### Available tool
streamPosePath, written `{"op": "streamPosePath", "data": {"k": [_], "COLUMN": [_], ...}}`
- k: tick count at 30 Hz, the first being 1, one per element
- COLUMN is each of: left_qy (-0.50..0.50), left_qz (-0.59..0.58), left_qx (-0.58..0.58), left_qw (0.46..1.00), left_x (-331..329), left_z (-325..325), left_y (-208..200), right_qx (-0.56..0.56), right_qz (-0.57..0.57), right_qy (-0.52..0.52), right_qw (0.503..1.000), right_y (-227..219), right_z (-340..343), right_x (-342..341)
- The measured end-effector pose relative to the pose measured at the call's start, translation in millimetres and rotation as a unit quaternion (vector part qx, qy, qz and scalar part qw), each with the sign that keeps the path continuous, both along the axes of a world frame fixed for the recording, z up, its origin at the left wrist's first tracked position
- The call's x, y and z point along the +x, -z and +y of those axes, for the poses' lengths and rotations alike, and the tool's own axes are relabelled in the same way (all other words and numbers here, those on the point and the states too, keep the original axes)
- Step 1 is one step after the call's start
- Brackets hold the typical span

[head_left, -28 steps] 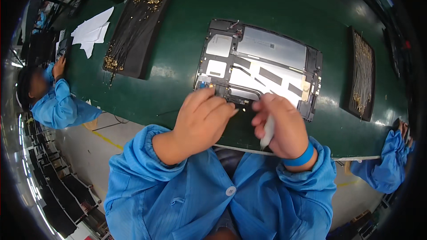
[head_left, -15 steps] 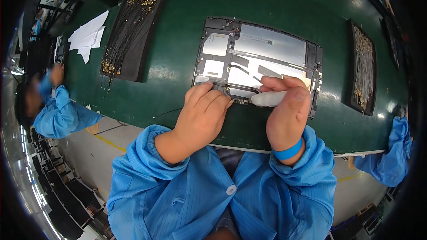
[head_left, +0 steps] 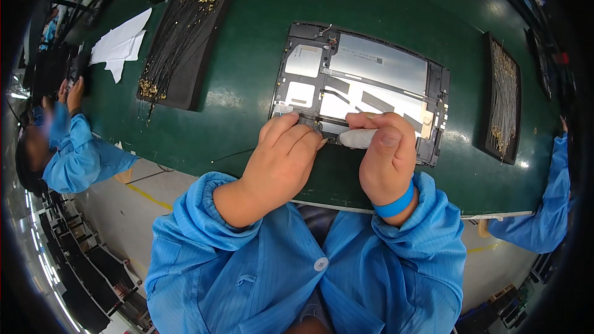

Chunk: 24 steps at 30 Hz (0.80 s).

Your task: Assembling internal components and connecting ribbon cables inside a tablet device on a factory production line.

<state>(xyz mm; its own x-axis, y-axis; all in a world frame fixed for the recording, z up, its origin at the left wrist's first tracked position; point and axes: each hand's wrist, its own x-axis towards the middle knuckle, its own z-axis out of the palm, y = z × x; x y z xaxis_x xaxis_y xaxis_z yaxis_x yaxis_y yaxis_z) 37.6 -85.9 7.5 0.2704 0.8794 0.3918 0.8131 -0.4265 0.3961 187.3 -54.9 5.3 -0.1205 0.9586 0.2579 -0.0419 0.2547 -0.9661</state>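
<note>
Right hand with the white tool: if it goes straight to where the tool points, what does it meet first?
The right hand holds a white pen-shaped tool pointing left across the opened grey tablet body. It would probably meet the left hand's fingertips first, though depth is unclear.

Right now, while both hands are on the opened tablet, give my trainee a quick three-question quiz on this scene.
1. True or false: the right hand holds a white tool.
2. What does the left hand rest on? A) the opened tablet B) the white papers C) a tray of wires
3. What colour is the table?

Key: 1 true; 2 A; 3 green.
</note>
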Motion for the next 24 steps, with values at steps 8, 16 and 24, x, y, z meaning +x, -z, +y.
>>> {"op": "streamPosePath", "data": {"k": [8, 16, 24], "left_qy": [0.005, -0.047, -0.314], "left_qz": [0.013, -0.183, -0.746], "left_qx": [-0.029, -0.152, -0.308], "left_qw": [0.999, 0.970, 0.500], "left_x": [-5, -4, -18], "left_z": [-5, -29, -9], "left_y": [-1, -14, -3], "right_qx": [0.154, -0.244, -0.246], "right_qz": [-0.290, 0.060, 0.056], "right_qy": [-0.136, -0.001, -0.002], "right_qw": [0.935, 0.968, 0.968], "right_y": [-36, -23, -22], "right_z": [16, 27, 29], "right_x": [-19, -1, -4]}}
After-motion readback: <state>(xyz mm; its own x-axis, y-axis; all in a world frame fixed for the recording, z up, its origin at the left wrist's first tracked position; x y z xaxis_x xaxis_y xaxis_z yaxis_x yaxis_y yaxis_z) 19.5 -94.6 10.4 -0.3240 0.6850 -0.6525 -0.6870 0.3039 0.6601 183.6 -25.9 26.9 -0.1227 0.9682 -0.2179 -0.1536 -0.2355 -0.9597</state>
